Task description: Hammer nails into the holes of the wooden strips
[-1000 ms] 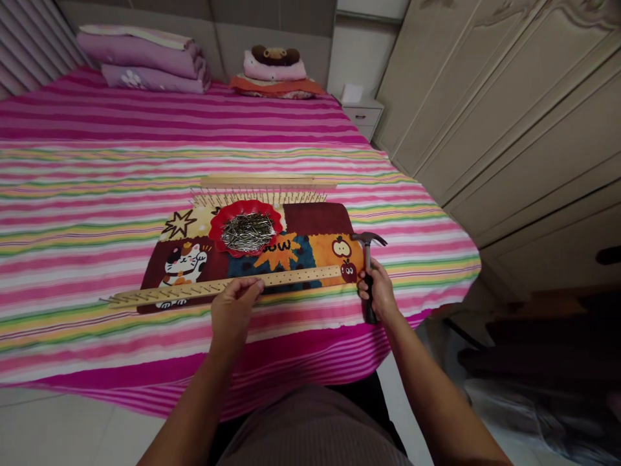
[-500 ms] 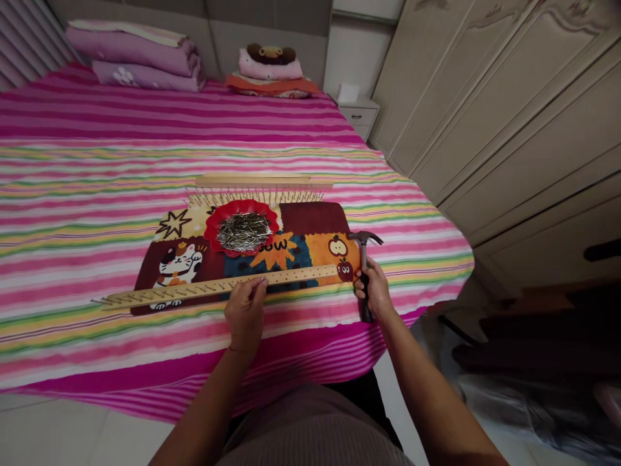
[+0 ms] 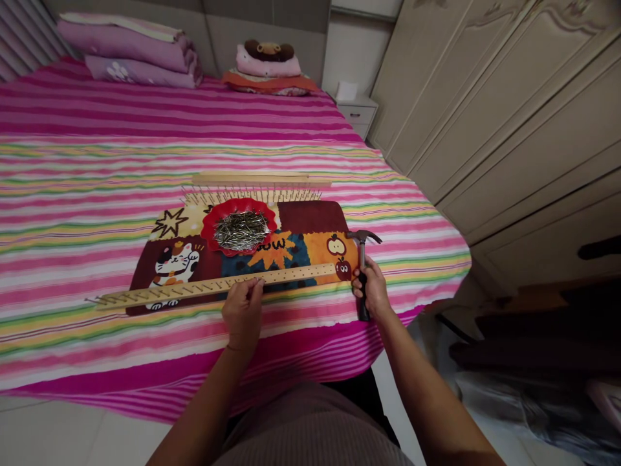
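Note:
My right hand (image 3: 373, 288) is wrapped round the dark handle of a claw hammer (image 3: 362, 259), its head pointing away from me. A long wooden strip (image 3: 291, 274) lies across a patterned mat (image 3: 310, 220). Slanting nails (image 3: 140, 295) stand in its left part, while small holes dot the right part. At the strip's middle, my left hand (image 3: 244, 307) is closed, thumb and finger pinched over the wood. Whatever sits in that pinch is too small to make out. Beyond it, a red scalloped bowl (image 3: 209, 238) holds a heap of loose nails (image 3: 241, 230).
Behind the bowl lies another strip (image 3: 262, 195) bristling with nails, and farther back are plain wooden strips (image 3: 252, 177). All rest on a striped bedspread (image 3: 412, 259). Folded bedding (image 3: 130, 48) is stacked at the far end. A wardrobe (image 3: 485, 116) stands along the right.
The view has shifted very slightly. Both hands keep the same pose, the left pinching at the strip and the right gripping the hammer.

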